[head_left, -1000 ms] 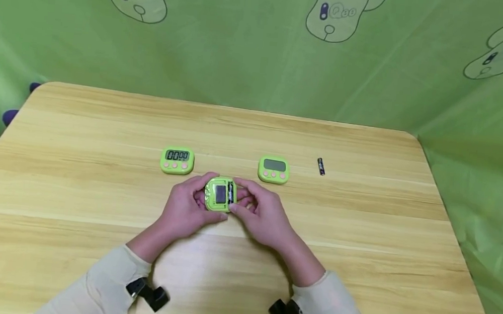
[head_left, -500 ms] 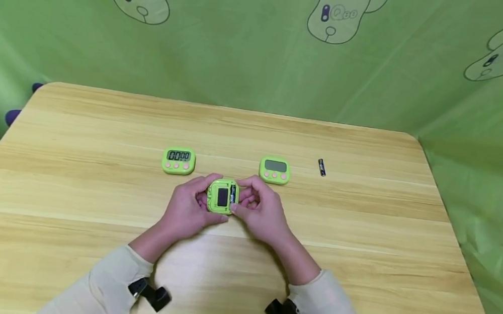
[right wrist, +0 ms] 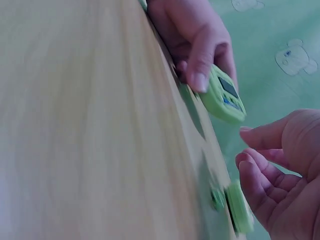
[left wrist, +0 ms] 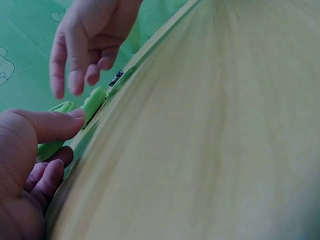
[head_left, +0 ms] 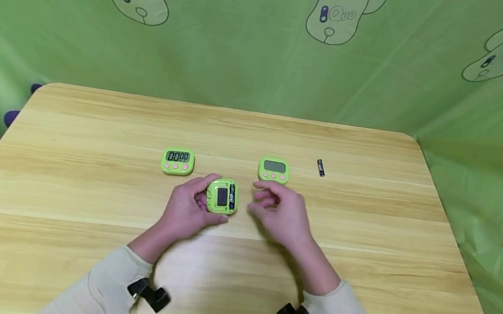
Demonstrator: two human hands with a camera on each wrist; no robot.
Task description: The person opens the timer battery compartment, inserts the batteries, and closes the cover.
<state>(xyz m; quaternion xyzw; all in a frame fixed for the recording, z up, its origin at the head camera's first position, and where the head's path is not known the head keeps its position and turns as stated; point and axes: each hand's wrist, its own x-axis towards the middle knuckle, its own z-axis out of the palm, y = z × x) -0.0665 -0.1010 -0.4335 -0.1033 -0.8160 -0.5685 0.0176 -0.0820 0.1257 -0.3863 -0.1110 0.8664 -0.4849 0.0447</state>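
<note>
My left hand (head_left: pixel 187 206) grips a green digital timer (head_left: pixel 211 202) by its left side, back facing up. In the timer's uncovered compartment lies a dark battery (head_left: pixel 231 197), along the right edge. My right hand (head_left: pixel 283 213) is apart from the timer, a short way to its right, fingers loosely bent with nothing between them. In the right wrist view the held timer (right wrist: pixel 218 102) hangs above the table, a gap away from the right fingertips (right wrist: pixel 246 129).
Behind the hands lie a green timer (head_left: pixel 178 161) showing zeros and another timer (head_left: pixel 274 170) with a blank screen. A loose battery (head_left: pixel 320 167) rests further right on the wooden table (head_left: pixel 95 177). A green curtain (head_left: pixel 241 70) stands beyond the table's far edge.
My right hand has let go of the timer's right side and moved off to the right. The battery in the compartment now shows uncovered by the thumb. My left hand keeps its grip.
</note>
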